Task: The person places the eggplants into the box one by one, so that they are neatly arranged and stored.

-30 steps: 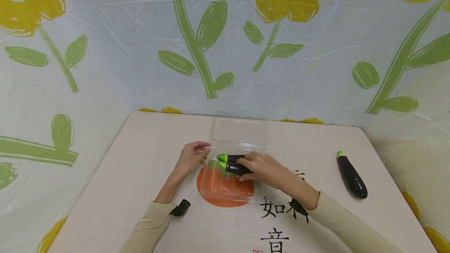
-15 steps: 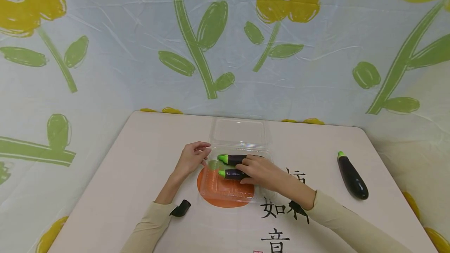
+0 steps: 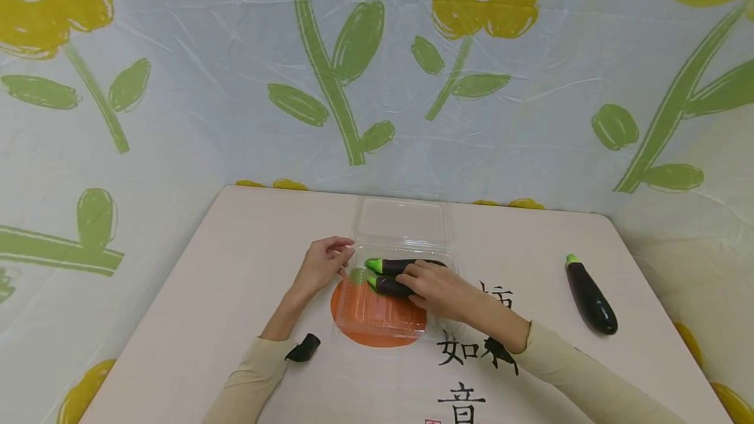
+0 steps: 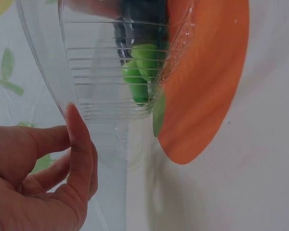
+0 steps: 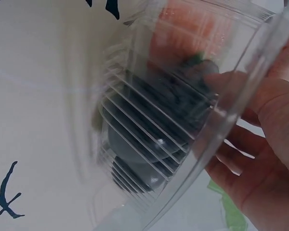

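Far eggplant (image 3: 400,266) and near eggplant (image 3: 390,287), gripped by right hand (image 3: 438,290), lie in box (image 3: 379,331); left hand (image 3: 321,264) touches it, pinch unclear; third eggplant (image 3: 591,298) outside, lid (image 3: 402,220) open.

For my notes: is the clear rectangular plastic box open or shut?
Open: the box has its flat transparent lid folded back, not covering it.

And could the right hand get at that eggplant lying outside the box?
Probably yes: past the clear box, the table looks unblocked toward the outside eggplant. But the right hand, holding the front eggplant, would likely need to let go first.
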Available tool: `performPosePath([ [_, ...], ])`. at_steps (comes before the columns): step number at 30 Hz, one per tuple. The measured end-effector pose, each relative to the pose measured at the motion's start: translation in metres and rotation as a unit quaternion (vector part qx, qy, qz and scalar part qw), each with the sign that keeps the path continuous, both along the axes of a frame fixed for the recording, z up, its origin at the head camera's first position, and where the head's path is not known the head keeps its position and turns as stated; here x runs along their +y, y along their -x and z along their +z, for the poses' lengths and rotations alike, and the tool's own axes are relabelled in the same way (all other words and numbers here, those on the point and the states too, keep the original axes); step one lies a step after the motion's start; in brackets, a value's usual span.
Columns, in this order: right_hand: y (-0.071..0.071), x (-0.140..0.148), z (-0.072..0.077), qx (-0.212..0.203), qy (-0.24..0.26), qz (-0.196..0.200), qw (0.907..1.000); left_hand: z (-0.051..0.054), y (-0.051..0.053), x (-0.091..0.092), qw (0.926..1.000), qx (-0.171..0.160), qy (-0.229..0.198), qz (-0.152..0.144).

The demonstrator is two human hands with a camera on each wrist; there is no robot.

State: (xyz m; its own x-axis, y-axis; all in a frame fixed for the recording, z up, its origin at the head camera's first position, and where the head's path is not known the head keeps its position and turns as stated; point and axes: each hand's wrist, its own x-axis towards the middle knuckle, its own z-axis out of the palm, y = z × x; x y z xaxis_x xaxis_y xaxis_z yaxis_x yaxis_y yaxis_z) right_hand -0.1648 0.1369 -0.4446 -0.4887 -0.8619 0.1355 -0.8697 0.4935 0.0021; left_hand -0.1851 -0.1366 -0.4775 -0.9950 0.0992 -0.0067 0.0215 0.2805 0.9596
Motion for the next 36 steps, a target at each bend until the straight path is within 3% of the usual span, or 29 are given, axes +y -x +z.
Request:
performPosePath([
  [14,0.0,0.012,-0.003,0.022,0.047,-0.005,0.9986,0.002,0.001,0.002,0.9999,-0.004,-0.01,-0.001],
  [27,-0.005,0.03,0.001,0.016,0.075,-0.032,0.9965,-0.001,0.002,0.001,0.9999,-0.007,-0.012,0.002],
  [36,-0.004,0.045,0.003,0.043,0.102,-0.044,0.9929,0.001,0.002,0.0,0.9998,-0.017,-0.014,0.004],
])
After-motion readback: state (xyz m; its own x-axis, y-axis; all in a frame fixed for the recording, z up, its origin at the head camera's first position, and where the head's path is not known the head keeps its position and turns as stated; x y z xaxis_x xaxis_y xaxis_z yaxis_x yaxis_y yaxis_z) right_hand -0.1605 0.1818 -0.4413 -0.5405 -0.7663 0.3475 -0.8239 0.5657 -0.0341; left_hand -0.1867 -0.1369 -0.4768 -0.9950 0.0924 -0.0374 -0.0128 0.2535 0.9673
